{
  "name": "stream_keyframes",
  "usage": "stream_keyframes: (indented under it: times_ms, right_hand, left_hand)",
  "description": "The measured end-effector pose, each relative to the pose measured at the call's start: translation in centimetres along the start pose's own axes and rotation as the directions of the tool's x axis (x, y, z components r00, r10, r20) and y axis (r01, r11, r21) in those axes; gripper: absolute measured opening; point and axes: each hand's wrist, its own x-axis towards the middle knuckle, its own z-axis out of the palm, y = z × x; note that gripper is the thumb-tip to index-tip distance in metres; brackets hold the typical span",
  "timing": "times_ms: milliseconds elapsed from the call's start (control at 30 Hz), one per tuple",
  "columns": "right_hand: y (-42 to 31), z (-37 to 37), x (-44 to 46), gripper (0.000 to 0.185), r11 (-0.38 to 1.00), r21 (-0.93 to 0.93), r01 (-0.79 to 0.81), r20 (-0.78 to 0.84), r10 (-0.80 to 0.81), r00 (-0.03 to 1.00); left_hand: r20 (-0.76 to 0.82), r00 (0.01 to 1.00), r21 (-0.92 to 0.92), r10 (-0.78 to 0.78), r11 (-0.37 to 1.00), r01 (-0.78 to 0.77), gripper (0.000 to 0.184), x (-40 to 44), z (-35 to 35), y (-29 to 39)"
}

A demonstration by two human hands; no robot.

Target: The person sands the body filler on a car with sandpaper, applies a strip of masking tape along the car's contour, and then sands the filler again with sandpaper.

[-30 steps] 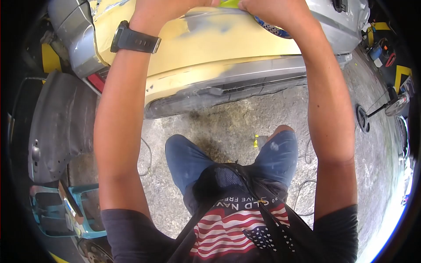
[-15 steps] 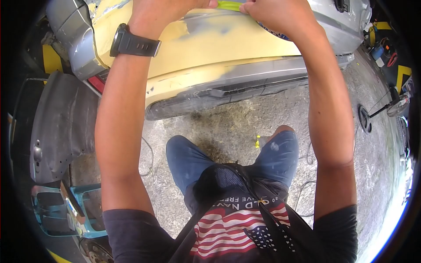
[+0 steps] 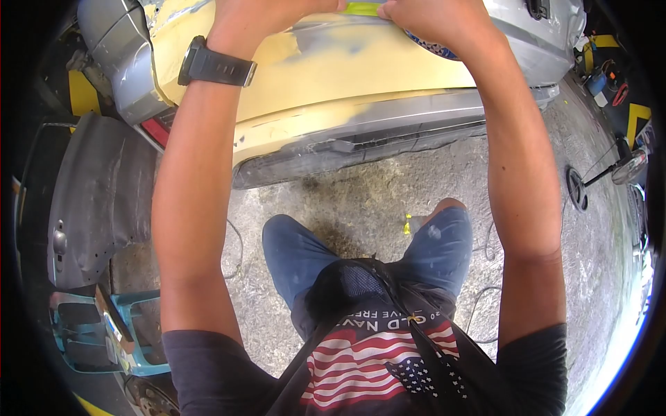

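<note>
Evidently, the left hand (image 3: 274, 12) and right hand (image 3: 437, 19) each pinch an end of the yellow-green strip (image 3: 362, 9), at the car panel (image 3: 388, 66) (touching it or not, I can't tell); uneven pull could twist it. Dark door (image 3: 97, 201) at left, patchy yellow coating (image 3: 312, 80) mid-view, rough concrete floor (image 3: 590, 236) rightward.

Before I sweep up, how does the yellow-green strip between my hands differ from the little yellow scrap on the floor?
Pose: the yellow-green strip runs fairly straight from the left hand to the right hand, while the yellow scrap looks crumpled. 
Support: the strip is held at both ends; the scrap lies loose on the concrete floor. 
Shared: both are bright and yellowish.
</note>
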Motion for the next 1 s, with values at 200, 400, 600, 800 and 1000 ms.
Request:
stream_keyframes:
  times_ms: [200,400,600,800,1000]
  right_hand:
    - [-0.3,0.0,0.5,0.024,0.998,-0.037,-0.046,0.037,0.047,0.998]
    - [-0.2,0.1,0.8,0.024,0.998,-0.044,-0.036,0.037,0.038,0.999]
    - [-0.5,-1.4,0.4,0.024,1.0,-0.002,-0.003,0.087,0.003,0.996]
    - [0.0,-0.4,1.8,0.025,0.996,-0.079,-0.034,0.069,0.039,0.997]
    - [-0.3,-2.4,1.5,0.026,0.992,-0.093,0.089,0.158,-0.074,0.985]
  left_hand:
    - [-0.008,1.0,-0.001,0.006,1.0,-0.006,0.131,-0.1,0.3,-0.1]
    - [-0.003,1.0,0.022,-0.01,1.0,0.011,0.132,-0.3,-0.1,0.5]
    - [0.044,0.998,-0.047,-0.035,0.998,0.037,0.132,-0.7,-1.4,1.5]
    - [0.153,0.985,-0.049,-0.074,0.995,0.082,0.131,0.1,-1.0,0.8]
    - [0.066,0.996,-0.021,-0.056,0.998,0.057,0.133,-0.4,-0.7,0.9]
